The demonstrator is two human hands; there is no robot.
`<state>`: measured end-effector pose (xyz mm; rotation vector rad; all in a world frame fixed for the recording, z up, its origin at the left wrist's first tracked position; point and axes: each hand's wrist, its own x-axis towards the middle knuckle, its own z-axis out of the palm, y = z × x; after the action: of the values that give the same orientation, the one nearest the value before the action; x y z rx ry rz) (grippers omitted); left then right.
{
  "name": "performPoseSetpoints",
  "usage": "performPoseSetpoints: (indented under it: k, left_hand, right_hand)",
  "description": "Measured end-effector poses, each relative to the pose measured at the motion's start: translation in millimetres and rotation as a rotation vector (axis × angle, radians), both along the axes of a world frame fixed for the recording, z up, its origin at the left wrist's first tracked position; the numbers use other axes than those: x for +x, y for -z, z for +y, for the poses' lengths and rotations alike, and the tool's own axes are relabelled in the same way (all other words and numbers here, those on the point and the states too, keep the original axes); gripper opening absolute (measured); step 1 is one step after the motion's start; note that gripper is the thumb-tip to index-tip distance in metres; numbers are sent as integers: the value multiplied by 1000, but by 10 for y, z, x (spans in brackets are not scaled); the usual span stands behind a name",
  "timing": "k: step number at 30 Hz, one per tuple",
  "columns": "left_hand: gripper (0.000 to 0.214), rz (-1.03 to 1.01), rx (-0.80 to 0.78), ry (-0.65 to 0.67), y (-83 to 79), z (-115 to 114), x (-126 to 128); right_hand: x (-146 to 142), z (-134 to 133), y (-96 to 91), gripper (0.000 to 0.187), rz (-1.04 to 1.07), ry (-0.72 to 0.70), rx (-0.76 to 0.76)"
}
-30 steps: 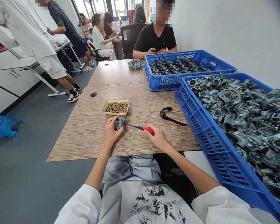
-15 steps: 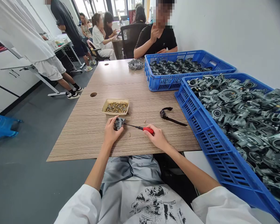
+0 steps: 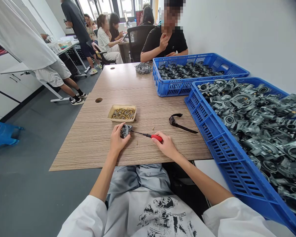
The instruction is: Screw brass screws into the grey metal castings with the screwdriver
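My left hand (image 3: 118,138) is closed around a small grey cast-metal carburetor body (image 3: 125,131), low over the table. A screwdriver (image 3: 156,137) with a red handle lies in the closed fingers of my right hand (image 3: 165,144). Its long thin shaft points left, and the tip meets the right side of the metal part; the exact contact point is too small to make out. Behind the part stands a cream tray (image 3: 109,116) full of small brass pieces. Single brass pieces lie loose on the table, one (image 3: 137,143) near my left hand and another (image 3: 153,127) beyond the screwdriver.
A black wristwatch (image 3: 172,120) lies to the right on the wood-grain table (image 3: 84,138). Two blue crates, a near one (image 3: 219,154) and a far one (image 3: 160,86), hold many metal castings. A round container (image 3: 143,68) of metal pieces sits farther back. A person (image 3: 162,46) sits opposite.
My hands, the metal part and the screwdriver have hardly moved. The person opposite has lowered a raised hand slightly, and the standing people at the left have shifted a little.
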<state>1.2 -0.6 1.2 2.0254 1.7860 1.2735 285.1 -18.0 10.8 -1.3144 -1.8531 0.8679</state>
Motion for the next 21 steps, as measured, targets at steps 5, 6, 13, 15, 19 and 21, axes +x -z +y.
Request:
performPoseSetpoints:
  k: [5,6,13,15,19,21]
  left_hand:
    - [54,2,-1,3,-9,-5,1]
    - [54,5,-3,3,-12,-6,2]
    - [53,11,1,4,-15,-3,3]
    - [53,11,2,4,-8,0,0]
    - [54,12,-1,4,1,2,-5]
    - [54,8,5,6,2,2,-4]
  right_hand:
    - [2,1,2,24,3,0,-6]
    - [3,1,3,24,3,1,-4]
    - [4,3,9,24,-4,6,11]
    - [4,3,8,24,-3,3,9]
    - [4,4,9,23,-1,0,5]
    - [4,5,12,24,-1,3,6]
